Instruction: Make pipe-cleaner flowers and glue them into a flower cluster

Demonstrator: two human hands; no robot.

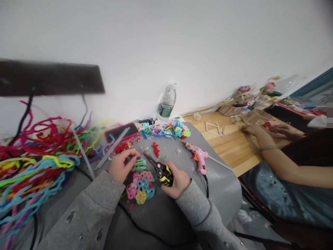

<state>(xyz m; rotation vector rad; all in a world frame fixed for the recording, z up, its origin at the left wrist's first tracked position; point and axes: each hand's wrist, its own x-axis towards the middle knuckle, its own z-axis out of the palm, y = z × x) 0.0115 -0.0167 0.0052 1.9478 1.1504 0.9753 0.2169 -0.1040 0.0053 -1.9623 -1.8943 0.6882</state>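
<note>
My right hand (pixel 179 180) is wrapped round the black and yellow handles of long-nose pliers (pixel 158 168), whose jaws point up and left. To the left of their tip, my left hand (pixel 121 166) has thumb and fingers drawn together; what lies between them is too small to make out. Just beyond those fingers rest mint-green fuzzy pieces (pixel 141 165). Below, between the hands, sits a cluster of pink, blue and yellow pipe-cleaner flowers (pixel 141 185). A red twisted pipe-cleaner piece (pixel 155 149) lies past the plier tip on the grey table (pixel 223 194).
A pink glue gun (pixel 199 158) lies right of the pliers, its cord running forward. Loose pipe cleaners (pixel 39 166) heap at the left beside clear glue sticks (pixel 112 148) and a phone (pixel 122 132). A water bottle (pixel 168 103) stands by the wall. Another person's arm (pixel 281 163) is at right.
</note>
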